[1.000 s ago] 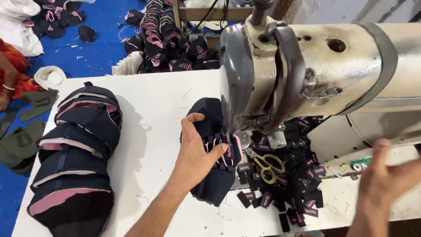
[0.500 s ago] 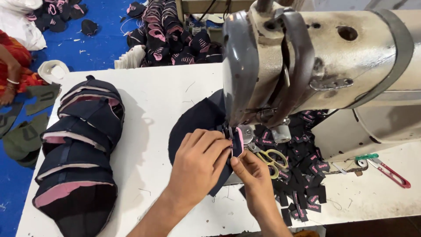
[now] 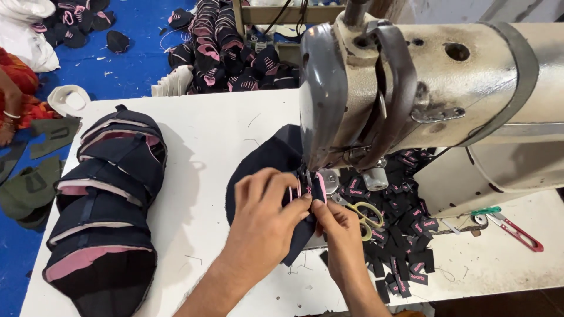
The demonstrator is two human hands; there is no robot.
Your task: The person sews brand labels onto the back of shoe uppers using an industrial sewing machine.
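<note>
The cap piece (image 3: 267, 170), dark blue with a pink edge, lies on the white worktop (image 3: 223, 123) right under the front end of the big grey sewing machine (image 3: 411, 88). The left hand (image 3: 264, 223) is bent over the cloth and pinches its folded edge with the fingertips. The right hand (image 3: 341, 235) pinches the same edge from the other side, close to the machine's foot. Both hands are closed on the cloth, touching each other.

What could go wrong? I think the biggest risk is to the fingers. They sit very near the spot where the needle comes down, though the needle itself is hidden behind the hands. If the machine ran while the fingertips were that close, they could get poked.

The fold might also slip. If one hand let go a little, the pink edge could shift and the stitches would land crooked.

Just right of the machine's foot lie scissors (image 3: 361, 214) with yellow handles, on a pile of small black labels (image 3: 405, 235). A sleeve or the cloth could drag labels under the foot. Further right of the machine a red and green tool (image 3: 508, 226) lies alone.

Left of the machine, well apart from it, stands a long stack of finished caps (image 3: 106, 205). It looks safe there. Beyond the machine, more caps (image 3: 217, 53) lie on the blue floor (image 3: 129, 64).
</note>
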